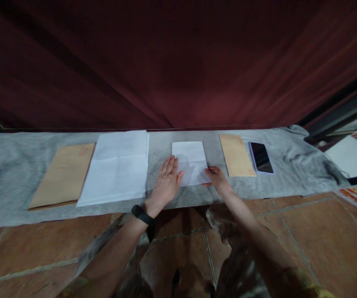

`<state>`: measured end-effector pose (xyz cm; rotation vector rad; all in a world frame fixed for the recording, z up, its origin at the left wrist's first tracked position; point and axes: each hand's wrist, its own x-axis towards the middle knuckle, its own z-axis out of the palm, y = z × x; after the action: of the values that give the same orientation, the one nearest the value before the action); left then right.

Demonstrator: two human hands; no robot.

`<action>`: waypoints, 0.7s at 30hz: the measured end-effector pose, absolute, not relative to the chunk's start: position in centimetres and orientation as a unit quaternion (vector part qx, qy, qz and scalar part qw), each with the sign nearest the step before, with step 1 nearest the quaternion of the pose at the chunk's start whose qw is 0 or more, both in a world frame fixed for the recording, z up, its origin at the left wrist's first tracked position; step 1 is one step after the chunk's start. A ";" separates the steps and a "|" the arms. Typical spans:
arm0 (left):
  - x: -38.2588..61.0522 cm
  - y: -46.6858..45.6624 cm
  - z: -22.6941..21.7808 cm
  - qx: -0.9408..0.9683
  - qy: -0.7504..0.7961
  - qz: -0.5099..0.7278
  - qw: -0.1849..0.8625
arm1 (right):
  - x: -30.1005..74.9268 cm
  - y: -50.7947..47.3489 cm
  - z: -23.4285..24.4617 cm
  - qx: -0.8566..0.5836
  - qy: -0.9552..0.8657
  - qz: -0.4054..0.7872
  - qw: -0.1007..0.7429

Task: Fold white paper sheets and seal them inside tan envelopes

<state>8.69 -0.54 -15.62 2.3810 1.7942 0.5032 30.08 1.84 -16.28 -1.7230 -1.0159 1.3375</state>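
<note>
A folded sheet of white paper lies in front of me on the grey cloth, with a crease running across it. My left hand rests flat on its left edge, fingers stretched out and pointing away from me. At the near right corner my right hand pinches the paper's edge between thumb and fingers. Left of the paper is a stack of larger white sheets, creased across the middle. A single brown envelope lies just right of my right hand.
A stack of brown envelopes lies at the far left. Right of the single envelope is a phone in a pale purple case. The grey cloth covers a narrow bench; a dark red curtain hangs behind it. Tiled floor lies below.
</note>
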 end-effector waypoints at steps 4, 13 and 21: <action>10.8 -2.7 -16.5 0.835 0.524 0.156 0.066 | 30.3 1.9 -16.0 -0.669 -0.405 0.536 0.319; 11.4 -4.4 -17.7 0.858 0.499 0.117 0.036 | 31.8 1.6 -14.7 -0.738 -0.616 0.236 0.143; 11.9 -4.4 -18.1 0.855 0.502 0.124 0.040 | 27.6 2.9 -16.4 -0.457 -0.815 0.227 0.274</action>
<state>11.91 -4.41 -18.05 2.6206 1.5370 0.3797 27.57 2.88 -16.39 -1.2287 -2.1921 0.6106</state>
